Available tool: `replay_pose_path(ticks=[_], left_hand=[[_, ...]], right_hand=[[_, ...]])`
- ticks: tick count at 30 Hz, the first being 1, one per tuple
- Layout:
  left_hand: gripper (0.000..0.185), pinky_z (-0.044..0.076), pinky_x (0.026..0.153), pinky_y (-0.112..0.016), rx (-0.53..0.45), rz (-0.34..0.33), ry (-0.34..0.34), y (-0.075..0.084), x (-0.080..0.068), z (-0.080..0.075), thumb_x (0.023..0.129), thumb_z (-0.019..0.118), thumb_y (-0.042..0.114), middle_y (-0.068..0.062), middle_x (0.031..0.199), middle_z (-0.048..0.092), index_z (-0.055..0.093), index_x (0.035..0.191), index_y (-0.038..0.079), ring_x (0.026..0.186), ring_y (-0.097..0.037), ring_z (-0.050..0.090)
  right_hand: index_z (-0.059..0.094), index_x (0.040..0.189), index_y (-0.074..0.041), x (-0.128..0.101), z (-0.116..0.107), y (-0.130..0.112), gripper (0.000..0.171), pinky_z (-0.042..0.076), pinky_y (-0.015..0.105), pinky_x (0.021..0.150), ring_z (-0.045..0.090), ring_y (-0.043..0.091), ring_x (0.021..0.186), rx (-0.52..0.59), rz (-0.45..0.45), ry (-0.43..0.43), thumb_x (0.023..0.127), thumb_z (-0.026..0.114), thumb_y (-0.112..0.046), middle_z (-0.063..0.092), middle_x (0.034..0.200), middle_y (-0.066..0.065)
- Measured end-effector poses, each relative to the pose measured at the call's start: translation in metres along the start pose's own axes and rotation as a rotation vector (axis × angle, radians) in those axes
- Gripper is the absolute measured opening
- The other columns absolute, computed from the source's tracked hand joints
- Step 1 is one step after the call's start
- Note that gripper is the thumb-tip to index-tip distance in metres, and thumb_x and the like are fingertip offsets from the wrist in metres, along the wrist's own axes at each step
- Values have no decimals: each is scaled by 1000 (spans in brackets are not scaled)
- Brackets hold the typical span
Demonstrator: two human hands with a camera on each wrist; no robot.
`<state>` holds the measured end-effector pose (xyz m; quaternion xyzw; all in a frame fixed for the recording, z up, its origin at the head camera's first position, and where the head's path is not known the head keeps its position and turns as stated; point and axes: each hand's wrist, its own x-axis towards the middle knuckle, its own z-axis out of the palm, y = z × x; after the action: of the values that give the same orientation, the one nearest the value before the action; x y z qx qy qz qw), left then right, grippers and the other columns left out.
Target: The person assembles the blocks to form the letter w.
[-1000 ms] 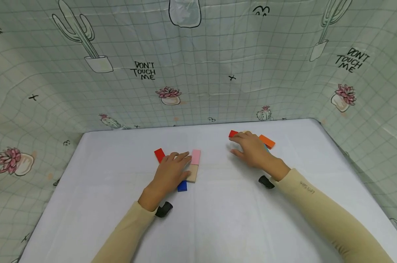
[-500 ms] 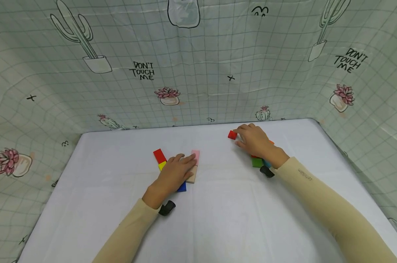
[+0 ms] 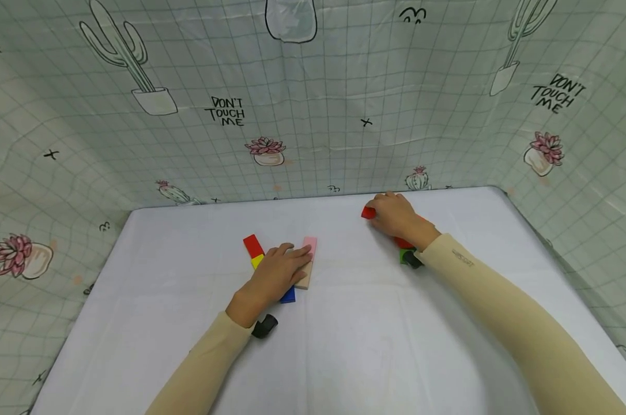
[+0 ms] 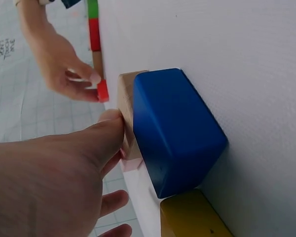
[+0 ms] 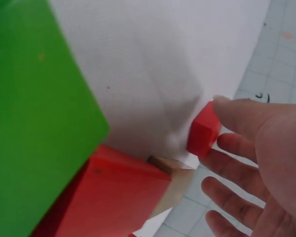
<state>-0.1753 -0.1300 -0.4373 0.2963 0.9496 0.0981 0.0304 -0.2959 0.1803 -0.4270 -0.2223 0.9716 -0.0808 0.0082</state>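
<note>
blocks of painted wood lie in two groups on the white table (image 3: 344,346), one at centre frame and one toward the upper right in the head view. at centre left, the left hand (image 3: 274,274) rests flat with fingers nearly straight over a short row: red block (image 3: 251,245), yellow block (image 3: 256,260), blue block (image 3: 288,295), a plain wooden block (image 3: 305,278) and a pink block (image 3: 310,246). it grips nothing; its fingertips touch the wooden and pink pieces. in the left wrist view the blue block (image 4: 175,131) sits just beside the wooden one (image 4: 127,116).

toward the upper right, the right hand (image 3: 396,216) curls over the small red cube (image 3: 368,212), thumb and forefinger at its sides; the right wrist view shows the thumb touching the cube (image 5: 203,131), though whether it is truly pinched or only touched is hard to say. behind the wrist lie a green block (image 3: 403,255) and another red block (image 3: 402,242), seen large in the right wrist view (image 5: 37,113).

the cube looks light, rigid and smooth, probably a little slick, so opposite flat faces are the best hold. it is near equal on all sides, with no clear long axis; one face lies flat on the table and an edge points toward the frame's left.
</note>
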Motion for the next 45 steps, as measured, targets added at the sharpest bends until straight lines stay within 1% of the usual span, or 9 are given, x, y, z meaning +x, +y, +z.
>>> replay_pose_path(ticks=[8, 11, 14, 19, 23, 26, 30, 36, 45], left_hand=[[47, 44, 116, -56, -6, 3, 18, 0, 1, -2, 103, 70, 22, -11, 152, 61, 63, 148, 8, 141, -38, 51], [47, 44, 115, -56, -10, 2, 13, -1, 1, 0, 103, 70, 20, -10, 154, 59, 63, 148, 8, 141, -38, 51], [47, 43, 116, -55, -2, -2, -3, 0, 2, 0, 103, 70, 20, -9, 156, 57, 62, 148, 8, 141, -37, 50], [47, 43, 116, -54, 17, -4, -11, 1, 2, -1, 103, 70, 20, -8, 156, 57, 63, 148, 8, 141, -37, 51], [48, 43, 116, -55, 24, -11, -16, 1, 2, -1, 103, 70, 22, -7, 157, 57, 63, 148, 9, 141, -37, 50], [48, 43, 116, -54, 27, -15, -17, 2, 2, -2, 103, 70, 22, -7, 157, 57, 63, 148, 9, 141, -36, 50], [48, 44, 115, -54, 27, -15, -14, 2, 2, -2, 103, 71, 22, -7, 156, 57, 63, 148, 9, 140, -35, 51], [48, 44, 115, -54, 22, -18, -12, 3, 3, -2, 102, 71, 22, -7, 156, 58, 63, 148, 9, 140, -34, 51], [49, 44, 115, -54, 26, -23, -16, 4, 3, -3, 103, 71, 22, -7, 156, 58, 62, 149, 9, 140, -35, 51]], right_hand=[[74, 124, 1, 10, 2, 0, 34, 53, 56, 98, 65, 43, 113, -14, -1, 34, 92, 80, -9, 75, 123, 20], [75, 122, 0, 11, 5, -2, 31, 53, 55, 99, 66, 42, 113, -12, 3, 37, 91, 79, -6, 76, 121, 20], [76, 122, 0, 10, 7, -6, 31, 54, 54, 98, 66, 40, 110, -14, -14, 40, 91, 77, -4, 76, 121, 19], [76, 121, 1, 4, 6, -22, 31, 55, 50, 92, 65, 38, 106, 25, -77, 58, 91, 81, -5, 77, 119, 17], [77, 119, 0, 1, 5, -40, 30, 55, 49, 94, 65, 36, 107, 76, -138, 70, 90, 82, -5, 78, 117, 14], [78, 120, -1, 1, 7, -52, 30, 57, 47, 95, 66, 35, 109, 80, -188, 74, 91, 83, -6, 78, 117, 13], [78, 119, -3, 2, 9, -66, 30, 58, 44, 93, 67, 33, 108, 83, -231, 63, 90, 84, -6, 78, 115, 11], [79, 117, -3, 6, 15, -78, 29, 58, 43, 95, 67, 31, 108, 98, -265, 55, 89, 84, -2, 78, 116, 11], [78, 120, -3, 11, 22, -83, 31, 58, 42, 98, 67, 31, 111, 92, -271, 47, 90, 83, -3, 77, 120, 11]])
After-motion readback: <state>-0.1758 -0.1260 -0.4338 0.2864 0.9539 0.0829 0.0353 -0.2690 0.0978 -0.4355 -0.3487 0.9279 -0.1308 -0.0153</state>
